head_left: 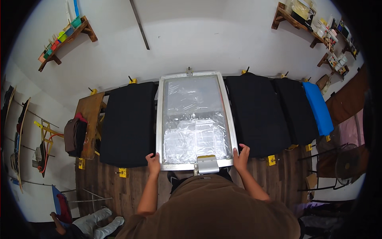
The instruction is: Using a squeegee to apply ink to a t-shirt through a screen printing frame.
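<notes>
Plainly, the pale-framed screen [194,119] lies between the two sets of fingers, its long axis running away from the person, with most of its length beyond the fingertips. The left hand [152,160] is at the outer side of the near left corner, the right hand [240,159] at the near right corner, so neither is clearly nearer. Both sets of fingers are loosely curled, partly open, and seem to touch the side rails; whether any close underneath the frame, I cannot tell. A silver block [208,166] with a yellow strip sits on the near rail, between the hands and closer to the right fingers. One black board [128,123] lies left of and beyond the left fingers; another black board [258,115] lies just beyond the right ones.
</notes>
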A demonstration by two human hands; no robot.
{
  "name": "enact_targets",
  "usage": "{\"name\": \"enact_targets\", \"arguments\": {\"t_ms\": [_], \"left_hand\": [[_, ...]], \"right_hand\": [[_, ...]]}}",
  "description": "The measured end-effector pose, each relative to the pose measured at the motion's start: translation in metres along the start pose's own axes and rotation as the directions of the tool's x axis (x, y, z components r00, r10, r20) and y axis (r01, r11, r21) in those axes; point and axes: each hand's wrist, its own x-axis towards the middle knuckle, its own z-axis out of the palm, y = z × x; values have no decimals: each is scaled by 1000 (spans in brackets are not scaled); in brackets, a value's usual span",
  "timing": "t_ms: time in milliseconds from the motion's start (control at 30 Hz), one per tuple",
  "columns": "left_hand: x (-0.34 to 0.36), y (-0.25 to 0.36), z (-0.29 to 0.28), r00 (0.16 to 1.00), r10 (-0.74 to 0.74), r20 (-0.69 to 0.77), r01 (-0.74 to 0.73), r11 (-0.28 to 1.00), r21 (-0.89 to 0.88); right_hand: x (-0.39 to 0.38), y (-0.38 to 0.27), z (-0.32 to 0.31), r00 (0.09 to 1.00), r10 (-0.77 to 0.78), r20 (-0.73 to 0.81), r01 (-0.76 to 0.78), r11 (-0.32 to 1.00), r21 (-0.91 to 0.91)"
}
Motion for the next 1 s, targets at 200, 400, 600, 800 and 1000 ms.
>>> {"name": "enact_targets", "arguments": {"t_ms": [200, 400, 600, 800, 1000], "left_hand": [[-91, 113, 10, 738, 557, 380, -665, 695, 274], [-122, 143, 62, 395, 493, 775, -789, 614, 11], [-129, 194, 93, 185, 380, 906, -969, 224, 104], [-121, 163, 142, 324, 352, 878, -946, 151, 288], [-98, 185, 153, 485, 130, 865, -847, 318, 427]], "right_hand": [[-21, -84, -84, 723, -429, 541, 544, 837, -63], [-1, -111, -44, 438, -577, 689, 672, 719, 175], [38, -128, -16, 467, -435, 770, 498, 849, 177], [22, -137, 31, 652, -181, 736, 459, 867, -193], [57, -145, 37, 490, -99, 866, 555, 802, -222]]}}
